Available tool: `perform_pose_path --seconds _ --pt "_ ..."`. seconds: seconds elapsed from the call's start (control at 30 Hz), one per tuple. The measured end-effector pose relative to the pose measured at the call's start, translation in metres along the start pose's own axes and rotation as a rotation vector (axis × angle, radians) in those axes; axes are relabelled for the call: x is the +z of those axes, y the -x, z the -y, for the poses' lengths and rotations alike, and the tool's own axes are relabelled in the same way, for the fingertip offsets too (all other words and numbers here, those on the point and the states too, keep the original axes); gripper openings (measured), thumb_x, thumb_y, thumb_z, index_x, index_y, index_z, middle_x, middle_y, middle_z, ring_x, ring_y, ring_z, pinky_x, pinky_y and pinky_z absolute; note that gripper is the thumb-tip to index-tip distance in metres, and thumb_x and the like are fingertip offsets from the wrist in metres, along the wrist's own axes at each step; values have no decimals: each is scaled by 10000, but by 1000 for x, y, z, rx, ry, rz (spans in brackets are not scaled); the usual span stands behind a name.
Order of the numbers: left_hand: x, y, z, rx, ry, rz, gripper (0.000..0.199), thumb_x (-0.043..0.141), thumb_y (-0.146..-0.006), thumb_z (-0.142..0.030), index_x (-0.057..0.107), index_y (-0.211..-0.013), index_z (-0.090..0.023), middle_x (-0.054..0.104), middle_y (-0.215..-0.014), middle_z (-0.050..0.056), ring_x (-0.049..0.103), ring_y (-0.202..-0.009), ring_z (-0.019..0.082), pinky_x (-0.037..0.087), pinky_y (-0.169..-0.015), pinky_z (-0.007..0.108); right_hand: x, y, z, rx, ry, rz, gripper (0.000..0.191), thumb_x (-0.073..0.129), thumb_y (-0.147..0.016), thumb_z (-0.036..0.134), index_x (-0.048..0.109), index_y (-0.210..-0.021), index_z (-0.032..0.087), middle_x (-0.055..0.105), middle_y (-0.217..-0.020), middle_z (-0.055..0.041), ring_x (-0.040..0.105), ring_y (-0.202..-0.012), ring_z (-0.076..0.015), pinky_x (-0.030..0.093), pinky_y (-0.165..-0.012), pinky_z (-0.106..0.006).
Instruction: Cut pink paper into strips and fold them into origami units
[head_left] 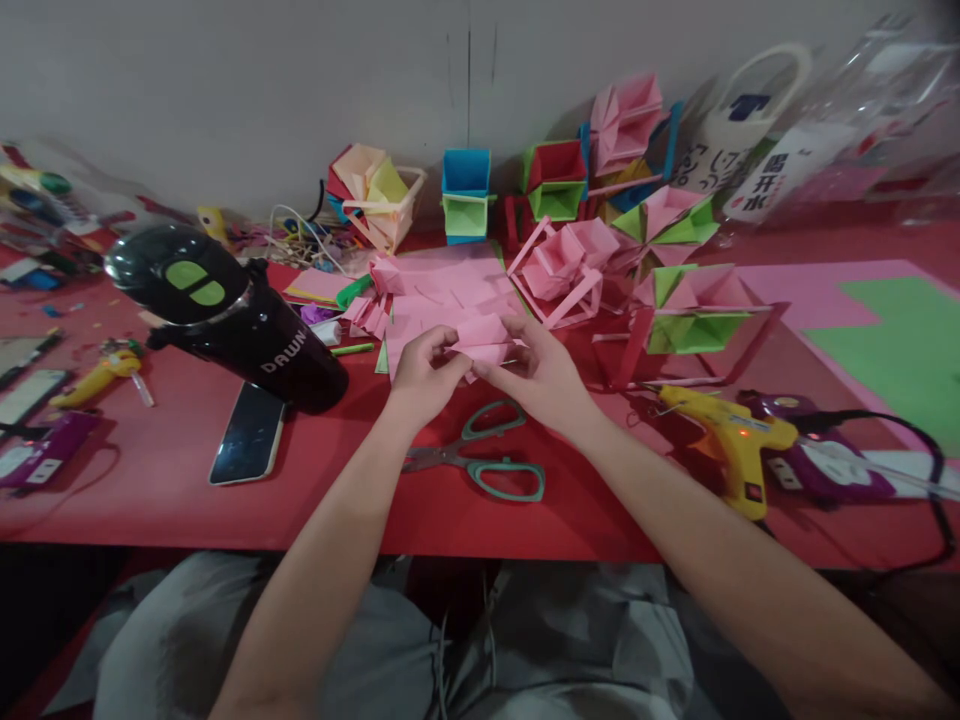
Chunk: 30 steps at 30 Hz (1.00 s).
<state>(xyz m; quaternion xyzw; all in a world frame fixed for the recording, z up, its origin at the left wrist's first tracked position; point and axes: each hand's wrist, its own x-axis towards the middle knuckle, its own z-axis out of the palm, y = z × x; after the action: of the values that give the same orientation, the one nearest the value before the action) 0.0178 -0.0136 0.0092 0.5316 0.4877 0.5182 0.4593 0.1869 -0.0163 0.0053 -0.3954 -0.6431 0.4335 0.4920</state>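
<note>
Between my two hands is a small piece of folded pink paper (481, 332), creased across its middle. My left hand (429, 372) pinches its left end with thumb and fingers. On the other side, my right hand (544, 375) grips the right end, the thumb along the lower edge. Both hands are raised a little over the red table, in front of a stack of pink paper sheets (450, 270). Scissors with green handles (480, 462) lie just below the hands, blades pointing left.
A black bottle (255, 335) stands left, beside a phone (249, 432). At right are a yellow glue gun (727, 435) with its cord and a folded paper wheel on a red frame (694, 330). More folded paper models (466, 195) line the wall. Clear plastic bottles (817, 140) stand back right.
</note>
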Motion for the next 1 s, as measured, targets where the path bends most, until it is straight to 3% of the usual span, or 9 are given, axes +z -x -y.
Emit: perform_pose_path --seconds 0.1,0.2,0.3,0.4,0.63,0.77,0.9,1.0 --pt "0 1 -1 -26 25 6 158 646 -669 -157 538 -770 -213 566 -594 -61 617 -519 117 510 -506 215 -2 2 -1 -45 95 8 566 770 -802 423 567 -1284 207 645 -1244 -128 668 -987 -234 597 -834 -406" --pt "1 1 -1 -24 31 -8 164 663 -670 -169 575 -803 -204 590 -607 -54 621 -518 118 520 -511 219 -5 3 1 -183 263 -36 603 756 -813 372 542 -1359 234 586 -1341 -151 621 -1147 -292 586 -888 -462" --pt "0 0 0 4 15 -20 168 671 -674 -162 632 -834 -194 609 -630 -49 617 -542 113 515 -523 213 -6 2 3 -384 444 -85 534 751 -809 292 592 -1318 280 548 -1386 -134 542 -1288 -321 512 -1025 -535" --pt "-1 0 0 33 2 -26 213 674 -668 -134 678 -874 -191 687 -753 -20 665 -676 129 531 -603 215 -6 1 4 -484 489 -67 390 701 -835 219 660 -1216 284 567 -1358 -115 575 -1250 -291 494 -1048 -520" --pt "0 1 -5 -46 60 -28 296 786 -660 -190 734 -952 -184 740 -968 36 689 -922 186 580 -833 315 -7 1 6 -501 567 -66 226 636 -866 207 701 -1078 249 662 -1199 -110 628 -1146 -281 498 -1001 -510" --pt "0 5 -8 -130 190 50 401 831 -666 -232 736 -1049 -164 723 -926 37 685 -875 181 619 -805 362 -9 1 9 -486 612 -79 173 630 -878 217 709 -1032 216 700 -1071 -105 647 -1035 -271 513 -937 -473" --pt "-1 6 -9 -124 230 121 437 841 -696 -284 739 -1104 -165 733 -876 28 696 -832 171 623 -837 382 -11 -1 8 -489 658 -91 127 627 -914 259 717 -991 212 713 -1005 -91 654 -968 -264 515 -891 -456" --pt "-2 4 -8 -115 258 150 396 831 -713 -336 756 -1060 -161 756 -903 38 705 -837 175 622 -837 374 -11 -1 6 -515 663 -88 177 607 -930 239 716 -1064 201 704 -1020 -101 654 -971 -262 529 -877 -442"
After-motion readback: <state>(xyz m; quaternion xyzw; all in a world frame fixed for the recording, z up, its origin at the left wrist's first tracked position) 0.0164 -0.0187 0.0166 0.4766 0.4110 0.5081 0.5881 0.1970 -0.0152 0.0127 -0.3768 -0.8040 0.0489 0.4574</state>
